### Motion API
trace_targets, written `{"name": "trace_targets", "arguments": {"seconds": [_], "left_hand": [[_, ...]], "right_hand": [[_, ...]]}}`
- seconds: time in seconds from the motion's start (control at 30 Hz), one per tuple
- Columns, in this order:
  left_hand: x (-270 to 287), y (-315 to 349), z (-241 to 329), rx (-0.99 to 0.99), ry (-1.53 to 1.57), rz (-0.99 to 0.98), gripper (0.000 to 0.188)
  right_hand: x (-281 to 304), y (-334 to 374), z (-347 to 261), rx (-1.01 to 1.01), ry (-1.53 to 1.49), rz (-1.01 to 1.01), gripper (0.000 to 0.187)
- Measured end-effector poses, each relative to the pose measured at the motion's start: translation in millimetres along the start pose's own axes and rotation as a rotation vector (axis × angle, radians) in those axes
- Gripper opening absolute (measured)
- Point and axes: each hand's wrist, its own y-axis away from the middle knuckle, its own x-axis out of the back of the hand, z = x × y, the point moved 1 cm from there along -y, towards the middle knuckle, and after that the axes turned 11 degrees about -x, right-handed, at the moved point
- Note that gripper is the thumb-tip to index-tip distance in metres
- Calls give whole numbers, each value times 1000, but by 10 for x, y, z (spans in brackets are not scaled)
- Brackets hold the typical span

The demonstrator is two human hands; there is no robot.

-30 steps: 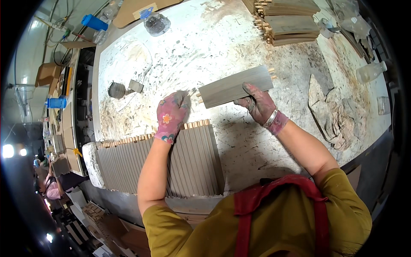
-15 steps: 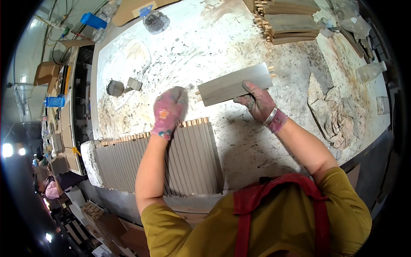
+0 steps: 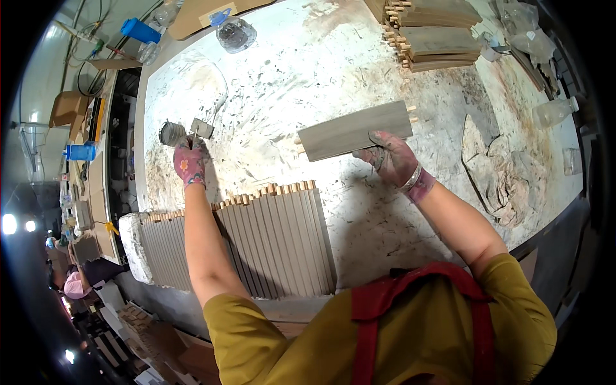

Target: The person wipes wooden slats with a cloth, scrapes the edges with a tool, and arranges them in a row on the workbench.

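My right hand (image 3: pixel 396 162), in a stained pink glove, holds a flat grey board (image 3: pixel 353 129) by its near right edge, thumb on top. Short wooden pegs stick out of both board ends. Over on the left, my gloved left hand (image 3: pixel 190 162) has its fingers closed at the handle of a scraper with a squarish blade (image 3: pixel 203 128); the fingers partly hide that handle. Beside it a small grey tin (image 3: pixel 171 133) lies or stands against the fingertips. My left forearm crosses above a long row of similar boards (image 3: pixel 276 237), set on edge with pegs pointing away from me.
Stacked pegged boards (image 3: pixel 443 42) sit at the far right of the stained white table (image 3: pixel 269 83). A crumpled cloth (image 3: pixel 507 183) lies right of my right arm. A clear jug (image 3: pixel 234 33) stands at the back; a plastic bottle (image 3: pixel 555 110) lies near the right edge.
My left hand has moved left and away from me, from above the board row to the scraper by the tin. The right hand and its board have shifted only slightly.
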Motion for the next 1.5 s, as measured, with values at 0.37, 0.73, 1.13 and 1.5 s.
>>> {"name": "trace_targets", "arguments": {"seconds": [0.37, 0.73, 1.13, 1.5], "left_hand": [[388, 402, 480, -96, 521, 60, 34], [313, 2120, 2612, 232, 1688, -742, 40], [441, 2772, 3237, 333, 1861, -542, 35], [385, 3135, 3532, -174, 1151, -933, 11]], "right_hand": [[227, 296, -40, 67, -165, -148, 33], [72, 1624, -227, -127, -2, -27, 43], [1535, 2575, -1016, 681, 2233, 1109, 47], [78, 2477, -902, 600, 1893, 223, 68]]}}
